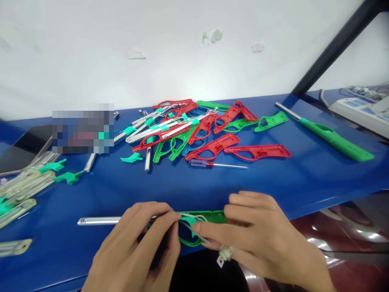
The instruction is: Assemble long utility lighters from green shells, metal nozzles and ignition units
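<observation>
A green half shell [212,216] lies at the table's front edge, partly hidden by both hands. A silver tube [99,221] extends left from under my left hand [146,239], whose fingertips are pinched at the shell's left part, on thin white wires. My right hand [258,231] is over the shell's right part, its thumb on a small teal trigger piece [191,222]. White wires run under that thumb, and a small translucent part with a metal tab [224,254] hangs below the right fingers.
Red shells [258,152], green shells and wired silver tubes are piled at the back. A screwdriver [212,164] lies before them. A green lighter [337,138] is at right, clear parts [27,178] and teal triggers [69,177] at left, electronics [358,113] far right.
</observation>
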The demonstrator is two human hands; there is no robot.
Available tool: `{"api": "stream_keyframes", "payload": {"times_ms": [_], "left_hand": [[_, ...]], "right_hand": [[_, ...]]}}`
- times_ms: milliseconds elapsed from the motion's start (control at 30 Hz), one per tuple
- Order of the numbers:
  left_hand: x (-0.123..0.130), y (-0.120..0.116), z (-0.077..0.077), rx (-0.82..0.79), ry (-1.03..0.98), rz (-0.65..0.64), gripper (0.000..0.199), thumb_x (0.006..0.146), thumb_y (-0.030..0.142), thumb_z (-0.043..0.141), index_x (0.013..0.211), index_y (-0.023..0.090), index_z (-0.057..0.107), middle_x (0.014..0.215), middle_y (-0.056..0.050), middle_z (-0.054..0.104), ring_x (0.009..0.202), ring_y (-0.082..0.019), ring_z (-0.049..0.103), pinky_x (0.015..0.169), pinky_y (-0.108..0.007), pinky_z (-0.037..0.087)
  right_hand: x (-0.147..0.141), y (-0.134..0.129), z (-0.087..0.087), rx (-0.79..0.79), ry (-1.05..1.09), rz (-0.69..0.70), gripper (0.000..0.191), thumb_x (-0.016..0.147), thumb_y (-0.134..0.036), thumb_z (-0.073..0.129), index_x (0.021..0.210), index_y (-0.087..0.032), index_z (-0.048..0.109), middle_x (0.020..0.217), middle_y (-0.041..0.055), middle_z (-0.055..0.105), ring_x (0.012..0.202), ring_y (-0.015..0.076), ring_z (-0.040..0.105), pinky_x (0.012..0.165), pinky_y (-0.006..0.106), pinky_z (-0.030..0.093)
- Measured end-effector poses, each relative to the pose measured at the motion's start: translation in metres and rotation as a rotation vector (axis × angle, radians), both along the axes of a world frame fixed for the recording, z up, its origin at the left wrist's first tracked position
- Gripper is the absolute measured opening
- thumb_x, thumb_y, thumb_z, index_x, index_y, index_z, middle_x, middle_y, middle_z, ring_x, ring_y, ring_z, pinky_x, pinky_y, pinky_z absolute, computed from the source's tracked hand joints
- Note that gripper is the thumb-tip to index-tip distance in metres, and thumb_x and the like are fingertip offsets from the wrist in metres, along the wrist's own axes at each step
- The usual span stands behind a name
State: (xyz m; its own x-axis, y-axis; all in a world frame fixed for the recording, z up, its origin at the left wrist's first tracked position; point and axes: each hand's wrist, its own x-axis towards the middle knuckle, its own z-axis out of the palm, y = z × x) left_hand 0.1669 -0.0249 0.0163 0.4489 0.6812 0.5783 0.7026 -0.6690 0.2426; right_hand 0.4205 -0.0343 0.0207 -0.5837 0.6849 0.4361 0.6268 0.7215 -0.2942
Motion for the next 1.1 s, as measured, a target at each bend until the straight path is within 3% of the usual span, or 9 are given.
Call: {"api": "stream_keyframes", "payload": {"times_ms": [433, 733, 933, 1033, 1100], "left_hand": [[-0.005, -0.001, -0.001, 0.036, -0.032, -0.008, 0.026, 0.099, 0.003, 0.061, 0.113, 0.023, 0.069, 0.115, 0.002, 0.067, 0.103, -0.007, 0.065, 0.105, -0.021, 0.047], [-0.003, 0.001, 0.003, -0.06, 0.041, -0.009, 0.019, 0.102, 0.017, 0.056, 0.116, 0.024, 0.067, 0.119, -0.002, 0.067, 0.104, -0.014, 0.067, 0.099, -0.027, 0.052], [-0.01, 0.003, 0.006, -0.068, 0.195, -0.119, 0.039, 0.1, 0.006, 0.048, 0.128, 0.027, 0.064, 0.12, -0.001, 0.07, 0.111, -0.019, 0.065, 0.097, -0.034, 0.05], [-0.009, 0.005, 0.011, -0.099, 0.248, -0.181, 0.054, 0.091, -0.005, 0.041, 0.127, 0.028, 0.063, 0.113, 0.001, 0.071, 0.104, -0.019, 0.064, 0.088, -0.035, 0.049], [-0.007, 0.008, 0.014, -0.114, 0.262, -0.167, 0.06, 0.085, -0.007, 0.039, 0.126, 0.029, 0.062, 0.113, 0.002, 0.07, 0.104, -0.019, 0.063, 0.09, -0.036, 0.047]], "right_hand": [[0.0, 0.001, -0.001, 0.016, -0.009, -0.004, 0.026, 0.111, -0.028, 0.055, 0.128, -0.029, 0.074, 0.069, -0.0068, 0.05, 0.065, 0.0157, 0.042, 0.07, 0.033, 0.036], [0.0, 0.001, 0.001, -0.003, -0.012, -0.009, 0.028, 0.112, -0.031, 0.051, 0.128, -0.031, 0.075, 0.067, -0.0067, 0.051, 0.064, 0.0152, 0.044, 0.069, 0.032, 0.036], [-0.001, 0.001, 0.003, -0.034, -0.004, -0.006, 0.032, 0.114, -0.032, 0.045, 0.124, -0.03, 0.075, 0.067, -0.0061, 0.051, 0.063, 0.0158, 0.044, 0.068, 0.033, 0.037], [-0.001, 0.001, 0.004, -0.021, 0.01, -0.001, 0.032, 0.114, -0.033, 0.045, 0.123, -0.029, 0.075, 0.067, -0.0063, 0.05, 0.062, 0.016, 0.045, 0.068, 0.033, 0.038], [-0.001, 0.001, 0.004, -0.034, 0.022, -0.003, 0.03, 0.113, -0.031, 0.046, 0.124, -0.03, 0.074, 0.067, -0.0065, 0.05, 0.063, 0.016, 0.047, 0.07, 0.033, 0.04]]}}
